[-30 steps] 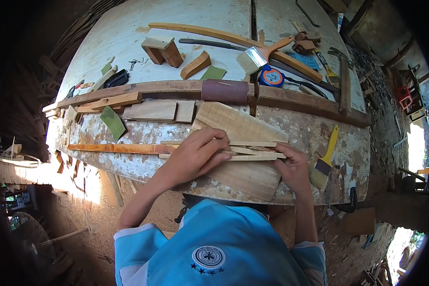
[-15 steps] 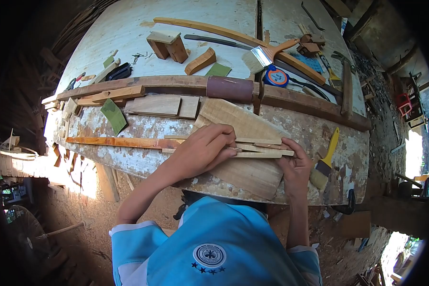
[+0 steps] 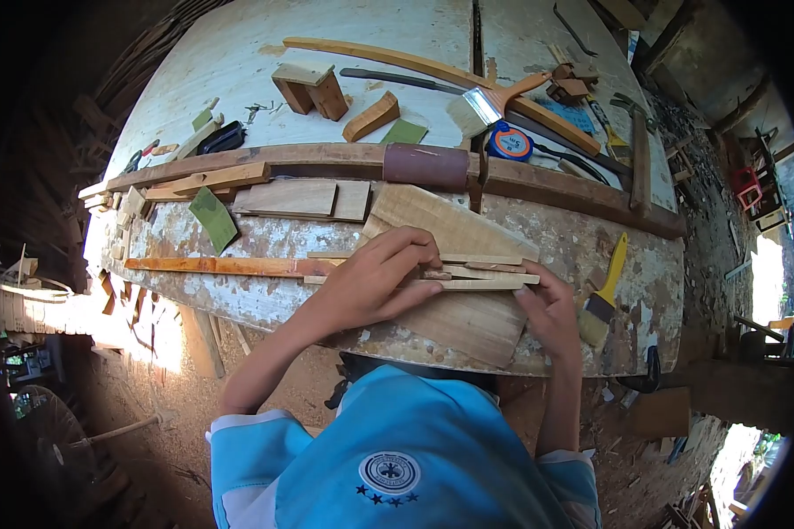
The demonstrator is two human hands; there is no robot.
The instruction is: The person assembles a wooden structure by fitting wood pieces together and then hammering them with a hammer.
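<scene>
Several narrow wooden strips lie lengthwise over two flat wooden boards. My left hand rests across the strips near their middle, fingers curled over them. At the strips' right-hand ends, my right hand grips them between thumb and fingers. Between the two outer strips is a shorter sliver of wood. A long orange-brown stick runs left from under my left hand, which hides where it meets the strips.
A long wooden beam crosses the workbench, with a sandpaper roll on it. Beyond lie a tape measure, a wide brush and a hammer. A yellow-handled brush lies to the right.
The lower strip's right end has shifted slightly left, nearly level with the upper one. My right-hand fingers have moved a little at the ends; my left hand stays over the strips.
</scene>
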